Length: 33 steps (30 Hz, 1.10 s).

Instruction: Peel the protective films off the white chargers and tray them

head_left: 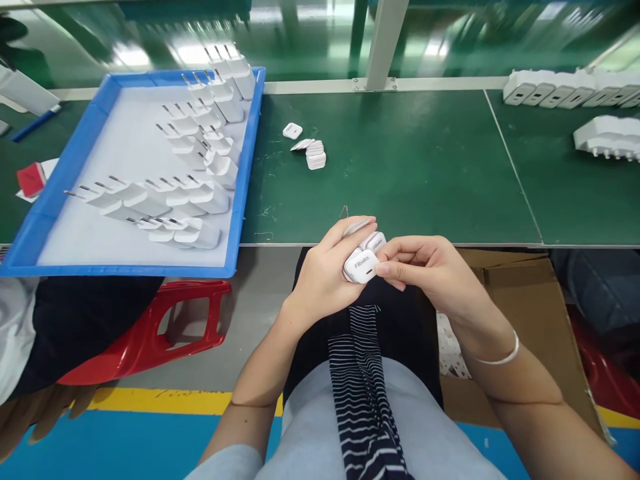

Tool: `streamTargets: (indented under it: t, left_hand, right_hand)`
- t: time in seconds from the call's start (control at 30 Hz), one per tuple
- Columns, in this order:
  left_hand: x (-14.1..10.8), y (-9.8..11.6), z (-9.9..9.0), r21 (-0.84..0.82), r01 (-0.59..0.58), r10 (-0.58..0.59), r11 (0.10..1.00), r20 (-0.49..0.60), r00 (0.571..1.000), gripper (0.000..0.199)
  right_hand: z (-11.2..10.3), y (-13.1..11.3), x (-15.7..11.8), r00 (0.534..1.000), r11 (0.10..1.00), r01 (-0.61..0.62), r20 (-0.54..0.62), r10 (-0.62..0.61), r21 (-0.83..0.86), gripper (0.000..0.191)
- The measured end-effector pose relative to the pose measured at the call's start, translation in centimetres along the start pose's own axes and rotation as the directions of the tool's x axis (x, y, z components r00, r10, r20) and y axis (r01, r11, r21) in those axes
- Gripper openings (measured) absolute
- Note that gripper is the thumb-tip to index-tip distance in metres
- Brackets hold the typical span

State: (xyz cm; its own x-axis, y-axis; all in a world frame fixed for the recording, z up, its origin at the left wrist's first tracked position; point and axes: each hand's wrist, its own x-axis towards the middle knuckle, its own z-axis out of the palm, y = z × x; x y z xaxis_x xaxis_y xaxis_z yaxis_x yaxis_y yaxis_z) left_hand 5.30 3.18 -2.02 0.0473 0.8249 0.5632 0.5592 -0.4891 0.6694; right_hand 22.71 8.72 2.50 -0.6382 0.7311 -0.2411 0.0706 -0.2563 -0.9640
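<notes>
Over the bench's front edge, my left hand [325, 270] is wrapped round several small white caps [361, 267] with "Fibaks"-like lettering and a small dark slot. A thin white piece also shows between its fingers. My right hand [430, 270] pinches the right edge of the front cap with thumb and forefinger. On the green bench [410, 173] ahead lie a single white cap [293, 131] and a small pile of white caps [315, 155]. To the left, a blue-rimmed tray [250, 153] holds rows of white plug adapters [190, 200] with metal pins upward.
White adapter housings [545, 90] line the back right, with another white row [607, 137] nearer. A metal post [385, 47] rises behind the bench. Below are a red stool [195, 320] and a cardboard box [530, 320]. Another person's dark-clothed leg [100, 320] is at left.
</notes>
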Motion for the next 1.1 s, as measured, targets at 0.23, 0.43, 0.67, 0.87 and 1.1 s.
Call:
streamTargets:
  t: [0.23, 0.43, 0.67, 0.87, 1.1]
  left_hand:
    - [-0.02, 0.25, 0.09, -0.003, 0.015, -0.015, 1.000, 0.000, 1.000, 0.043]
    - [-0.05, 0.34, 0.25, 0.018, 0.015, -0.015, 1.000, 0.003, 1.000, 0.039]
    - [0.00, 0.27, 0.25, 0.012, 0.001, -0.001, 1.000, -0.005, 1.000, 0.040]
    - [-0.04, 0.20, 0.32, -0.009, 0.008, -0.008, 1.000, 0.009, 1.000, 0.039]
    - [-0.01, 0.23, 0.26, 0.020, -0.012, 0.011, 1.000, 0.023, 1.000, 0.041]
  right_hand:
    - [-0.05, -0.16, 0.04, 1.000, 1.000, -0.020, -0.008, 0.020, 0.001, 0.031]
    - [0.29, -0.09, 0.11, 1.000, 1.000, -0.011, -0.020, 0.010, -0.027, 0.035]
    - [0.27, 0.11, -0.01, 1.000, 1.000, -0.001, -0.020, 0.001, 0.006, 0.035]
    - [0.09, 0.46, -0.09, 1.000, 1.000, -0.001, -0.019, 0.002, 0.022, 0.033]
    - [-0.08, 0.58, -0.09, 1.000, 0.999, -0.016, 0.000, 0.016, 0.033, 0.031]
